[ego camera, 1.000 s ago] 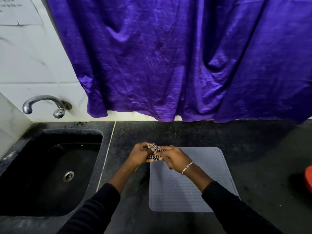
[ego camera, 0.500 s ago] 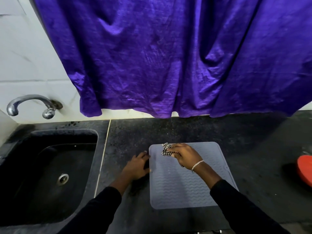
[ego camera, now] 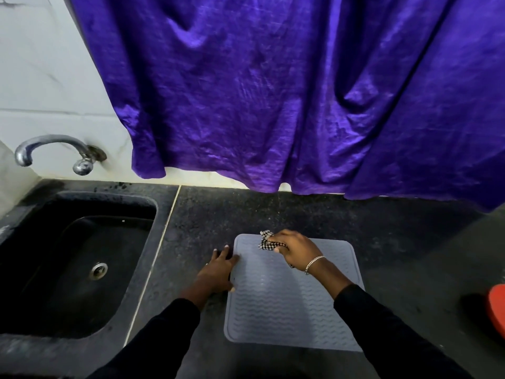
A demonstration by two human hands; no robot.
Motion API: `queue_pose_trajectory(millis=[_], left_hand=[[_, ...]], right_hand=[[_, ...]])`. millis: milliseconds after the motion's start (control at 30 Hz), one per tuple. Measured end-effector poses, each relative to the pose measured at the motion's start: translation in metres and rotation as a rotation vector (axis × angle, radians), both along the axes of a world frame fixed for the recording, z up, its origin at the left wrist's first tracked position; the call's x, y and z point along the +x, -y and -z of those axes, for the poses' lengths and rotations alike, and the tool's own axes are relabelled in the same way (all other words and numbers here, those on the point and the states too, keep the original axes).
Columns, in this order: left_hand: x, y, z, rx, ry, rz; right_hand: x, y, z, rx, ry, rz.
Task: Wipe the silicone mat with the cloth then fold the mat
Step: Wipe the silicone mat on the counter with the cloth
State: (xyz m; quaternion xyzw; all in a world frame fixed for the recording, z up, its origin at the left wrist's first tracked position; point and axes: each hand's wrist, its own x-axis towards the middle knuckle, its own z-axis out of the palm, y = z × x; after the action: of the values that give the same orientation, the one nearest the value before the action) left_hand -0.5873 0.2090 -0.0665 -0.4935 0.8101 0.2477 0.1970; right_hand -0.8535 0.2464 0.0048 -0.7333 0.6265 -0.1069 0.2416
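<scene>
A grey silicone mat with a wavy ribbed surface lies flat on the dark countertop. My right hand grips a bunched black-and-white checked cloth and holds it down on the mat near its far left corner. My left hand lies flat with straight fingers on the counter, its fingertips touching the mat's left edge. Most of the cloth is hidden under my right hand.
A black sink with a metal tap lies to the left. A purple curtain hangs over the wall behind the counter. A red object sits at the right edge. The dark countertop surrounds the mat.
A second ago both hands held the cloth above the mat's far left corner. My left hand has let go and settled at the mat's left edge; my right hand has brought the cloth down onto the mat.
</scene>
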Motion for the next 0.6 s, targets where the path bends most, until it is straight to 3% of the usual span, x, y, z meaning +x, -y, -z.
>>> queue_pose_trajectory(millis=[133,333,600], left_hand=[[0.000,0.003,0.007,-0.024,-0.012,-0.031],[0.000,0.009,0.024,-0.037,-0.039,-0.062],[-0.002,0.010,0.028,-0.041,-0.051,-0.083]], right_hand=[[-0.002,0.019,0.002,0.031,-0.026,-0.088],[0.004,0.056,0.004,0.085,-0.219,-0.308],[0.042,0.075,0.016,-0.012,-0.276,-0.436]])
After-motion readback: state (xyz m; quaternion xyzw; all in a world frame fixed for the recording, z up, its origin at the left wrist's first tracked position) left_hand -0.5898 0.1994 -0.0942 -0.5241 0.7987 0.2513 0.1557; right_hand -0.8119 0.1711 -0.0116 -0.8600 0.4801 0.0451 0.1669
